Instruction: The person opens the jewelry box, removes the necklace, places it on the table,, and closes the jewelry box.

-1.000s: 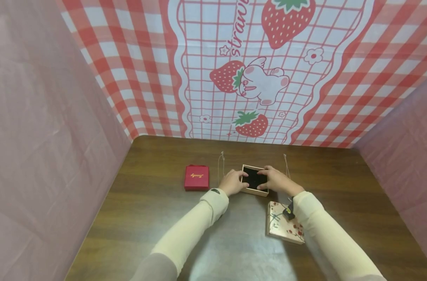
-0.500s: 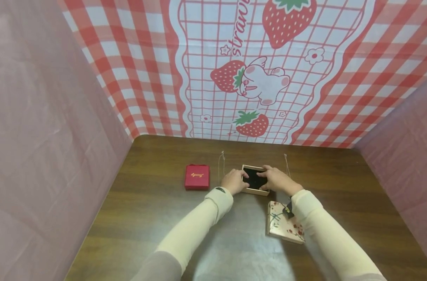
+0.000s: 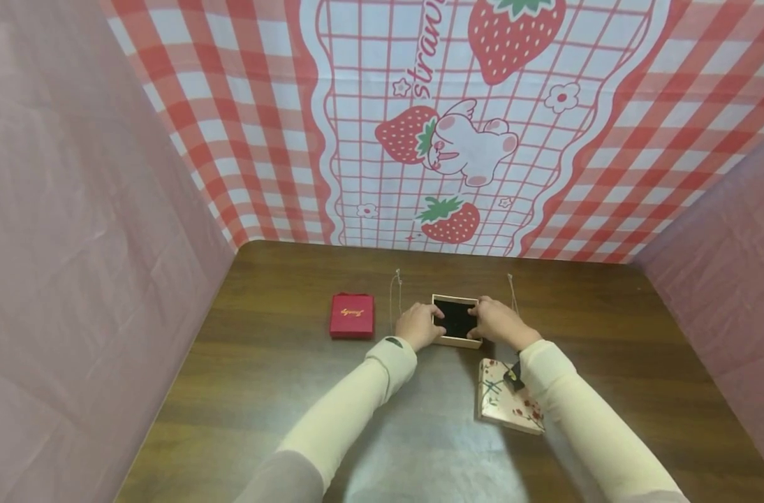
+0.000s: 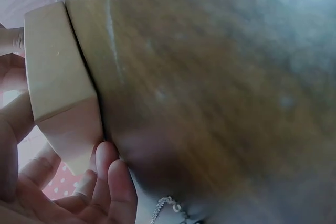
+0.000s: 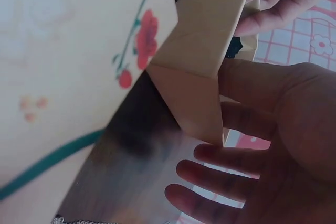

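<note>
An opened cardboard gift box (image 3: 455,341) with a black lining (image 3: 455,318) sits on the table between both hands. At its left wall, my left hand (image 3: 417,326) grips the rim, thumb and index finger reaching over it. My right hand (image 3: 498,323) holds the right wall the same way; in the right wrist view its other fingers (image 5: 220,182) lie outside the box. Close to the right forearm rests a floral lid (image 3: 504,409). Thin chain necklaces lie beside the hands, one to the left (image 3: 392,299) and one to the right (image 3: 512,292).
A red jewelry box (image 3: 352,316) with gold lettering stands left of the left hand. Strawberry-print cloth (image 3: 445,175) hangs behind the wooden table (image 3: 281,391), and pinkish cloth (image 3: 105,244) borders the sides. A dark tag-like piece (image 3: 514,377) is at the right cuff.
The right thumb and index finger have drawn back from the middle of the box toward its right wall. My left hand has shifted very slightly right. The box stays in place.
</note>
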Demonstrator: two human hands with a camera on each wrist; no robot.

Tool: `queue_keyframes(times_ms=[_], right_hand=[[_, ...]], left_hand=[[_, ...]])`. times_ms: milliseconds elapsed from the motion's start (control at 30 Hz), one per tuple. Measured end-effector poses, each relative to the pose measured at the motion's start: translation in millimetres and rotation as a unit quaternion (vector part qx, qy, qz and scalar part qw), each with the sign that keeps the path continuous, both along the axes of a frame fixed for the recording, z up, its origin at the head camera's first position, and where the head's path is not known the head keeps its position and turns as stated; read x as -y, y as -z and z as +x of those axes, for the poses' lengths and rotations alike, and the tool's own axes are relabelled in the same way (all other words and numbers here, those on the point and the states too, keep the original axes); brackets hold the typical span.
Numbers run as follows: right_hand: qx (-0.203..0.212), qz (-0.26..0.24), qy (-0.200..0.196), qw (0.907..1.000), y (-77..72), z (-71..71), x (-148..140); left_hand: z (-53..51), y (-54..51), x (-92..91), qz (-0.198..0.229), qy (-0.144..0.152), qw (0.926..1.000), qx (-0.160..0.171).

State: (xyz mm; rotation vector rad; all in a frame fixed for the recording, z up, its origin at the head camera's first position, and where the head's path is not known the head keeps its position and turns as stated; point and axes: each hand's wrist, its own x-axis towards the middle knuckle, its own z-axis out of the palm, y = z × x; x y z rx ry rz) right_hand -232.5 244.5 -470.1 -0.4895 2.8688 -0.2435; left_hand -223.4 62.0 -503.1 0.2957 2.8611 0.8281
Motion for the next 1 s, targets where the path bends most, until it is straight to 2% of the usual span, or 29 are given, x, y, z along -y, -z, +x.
queue_keyframes(times_ms=[133,233,400,500,767,1000], right_hand=[[0.008,0.016,0.005,0.9998,-0.5,-0.9,1.9],[0.004,0.019,-0.002,0.9998,-0.5,-1.2,3.1],[0.000,0.013,-0.006,0.9999,-0.6,-1.1,3.5],[0.000,0.008,-0.006,1.0000,0.3,0.0,0.3],[0.001,-0.021,-0.011,0.9997,0.1,1.7,-7.1],[-0.003,-0.033,-0.018,0.9993,2.8,3.4,-10.4]], left_hand=[[1.2,-1.3,0.3,0.006,0.019,0.9997,0.014],[2.5,-3.4,1.8,0.026,0.026,0.9990,0.025],[1.9,-4.6,4.4,0.074,0.010,0.9970,0.020],[-0.1,-3.9,5.5,0.088,0.004,0.9960,0.011],[-5.2,-2.7,9.6,0.106,0.007,0.9942,0.020],[-7.6,-2.8,14.3,0.105,0.026,0.9933,0.040]])
